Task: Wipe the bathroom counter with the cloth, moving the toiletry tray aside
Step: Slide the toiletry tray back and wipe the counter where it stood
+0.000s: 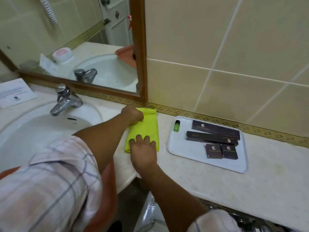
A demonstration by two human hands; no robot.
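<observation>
Left hand [133, 115] gripping the yellow cloth's [147, 129] back end, right hand [143, 148] flat and open on its front (wiping barely begun, I judge), toiletry tray [180, 148] nearby unmoved on the counter [250, 190].

Beige tiled wall [234, 47], wood-framed mirror [66, 39] — white sink [25, 131], chrome faucet [65, 101].

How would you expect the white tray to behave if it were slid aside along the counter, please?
The white tray looks rigid and flat, so it should probably glide easily. The small green bottle lying on it might roll; the dark boxes lie flat and should stay.
</observation>
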